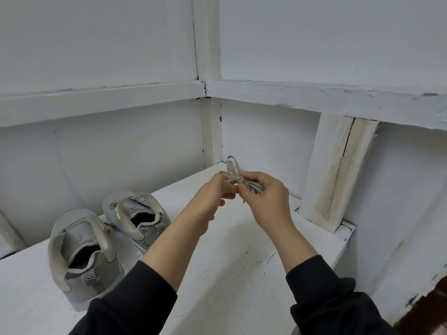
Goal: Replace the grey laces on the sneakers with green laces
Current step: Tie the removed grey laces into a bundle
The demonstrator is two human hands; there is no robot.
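Grey laces (235, 178) sit bunched in a small bundle held above the far corner of the white shelf (232, 252) — the left hand (212, 198) and right hand (264, 197) both pinch it, each grip closed on the loops. Two grey sneakers (106, 240) stand lace-less near the shelf's left edge, heels toward the camera, just beside each other.
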